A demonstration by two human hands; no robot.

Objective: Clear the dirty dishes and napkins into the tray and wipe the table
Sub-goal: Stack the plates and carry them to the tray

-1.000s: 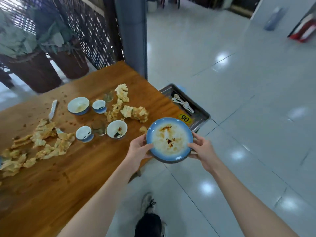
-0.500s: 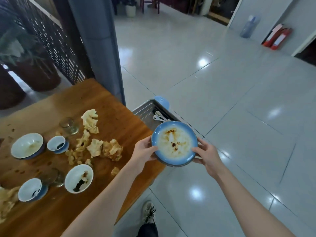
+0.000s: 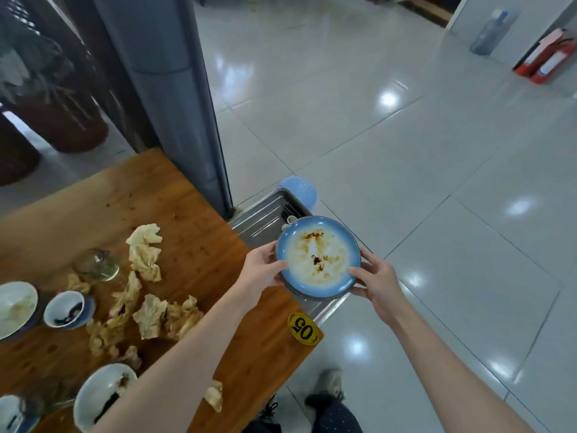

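Dirty dish over the tray: a blue-rimmed plate [image 3: 318, 257], its white centre smeared with brown sauce, is held level above a metal tray [image 3: 265, 218] at the end of a wooden table [image 3: 193, 245]. The plate is gripped at opposite edges. The left hand [image 3: 260, 270] is clamped on the left rim with the thumb laid on top, and the right hand [image 3: 379, 284] is clamped on the lower right rim, thumb likewise on top. The hands are set apart by the plate's width. Whether the plate is touching the tray cannot be told, as the near part of the tray is hidden beneath it. White spoons [image 3: 290, 219] are partly seen in the tray just behind the plate's far edge. The tray is placed just beside the table's end, with a pale blue seat [image 3: 299, 190] showing at its far corner.

On the table, crumpled napkins [image 3: 146, 254] are scattered in a loose line, with a clear glass [image 3: 95, 265] just beside them. A small blue bowl [image 3: 65, 309] and a larger white bowl [image 3: 100, 395], both soiled, are seen toward the left. A yellow tag marked "05" [image 3: 304, 329] is fixed at the table's corner. A grey pillar [image 3: 175, 89] is seen behind the table, and red fire extinguishers [image 3: 546, 59] by the far wall.
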